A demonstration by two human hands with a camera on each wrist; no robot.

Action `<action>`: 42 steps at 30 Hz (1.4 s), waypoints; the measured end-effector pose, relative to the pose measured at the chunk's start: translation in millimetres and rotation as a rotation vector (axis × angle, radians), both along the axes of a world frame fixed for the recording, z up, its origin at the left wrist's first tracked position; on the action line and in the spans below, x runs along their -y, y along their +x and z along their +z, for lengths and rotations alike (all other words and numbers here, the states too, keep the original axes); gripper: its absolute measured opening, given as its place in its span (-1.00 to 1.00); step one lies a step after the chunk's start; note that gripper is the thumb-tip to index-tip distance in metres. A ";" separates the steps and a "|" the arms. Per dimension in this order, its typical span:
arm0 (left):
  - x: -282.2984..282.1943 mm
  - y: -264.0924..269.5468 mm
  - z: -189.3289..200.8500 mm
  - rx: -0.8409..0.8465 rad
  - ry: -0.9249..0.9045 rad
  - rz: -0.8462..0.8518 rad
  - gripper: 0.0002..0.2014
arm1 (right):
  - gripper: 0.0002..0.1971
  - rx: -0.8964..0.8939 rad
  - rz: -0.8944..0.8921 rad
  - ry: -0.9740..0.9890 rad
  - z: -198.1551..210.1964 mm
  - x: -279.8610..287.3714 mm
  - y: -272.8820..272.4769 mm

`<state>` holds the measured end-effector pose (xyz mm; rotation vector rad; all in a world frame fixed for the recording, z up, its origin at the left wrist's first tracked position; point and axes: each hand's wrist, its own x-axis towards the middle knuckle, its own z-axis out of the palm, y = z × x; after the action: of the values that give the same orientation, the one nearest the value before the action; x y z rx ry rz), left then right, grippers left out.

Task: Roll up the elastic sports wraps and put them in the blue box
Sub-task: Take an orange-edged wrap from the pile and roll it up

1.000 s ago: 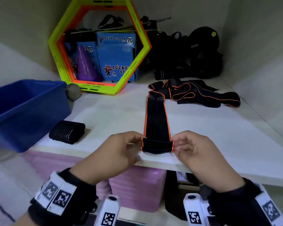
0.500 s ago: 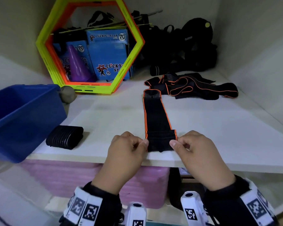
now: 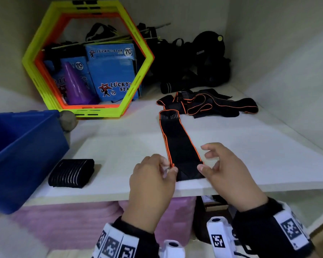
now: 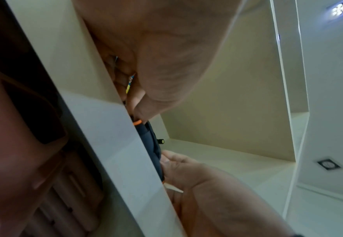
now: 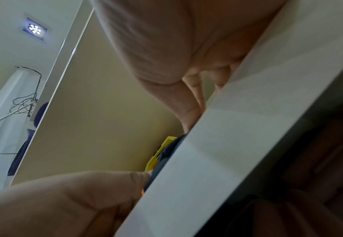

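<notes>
While the long black wrap (image 3: 177, 142) is lying flat on the white shelf (image 3: 250, 146), the left hand (image 3: 153, 175) is pinching its near corner at 6 o'clock. The right hand (image 3: 224, 170) is touching it with loose, spread fingers. The blue box (image 3: 24, 151) is sitting at 9 o'clock, beside a rolled wrap (image 3: 71, 173).

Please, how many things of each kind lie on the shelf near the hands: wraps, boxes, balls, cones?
Rolled black wrap: 1
Flat wrap with orange edge: 1
Tangled orange-edged wraps: 1 pile, number unclear
Blue box: 1
Grey ball: 1
Purple cone: 1
Total: 6
</notes>
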<state>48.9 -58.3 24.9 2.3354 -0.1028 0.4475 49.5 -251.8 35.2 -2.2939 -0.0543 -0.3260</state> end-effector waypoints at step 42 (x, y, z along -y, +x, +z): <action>14.3 15.3 6.5 -0.205 0.102 0.086 -0.50 | -0.54 0.048 -0.035 -0.110 -6.4 5.8 22.2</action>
<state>64.2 -72.5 31.5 2.4786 0.0742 0.2474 71.8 -257.6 28.8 -2.3986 -0.0575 -0.4056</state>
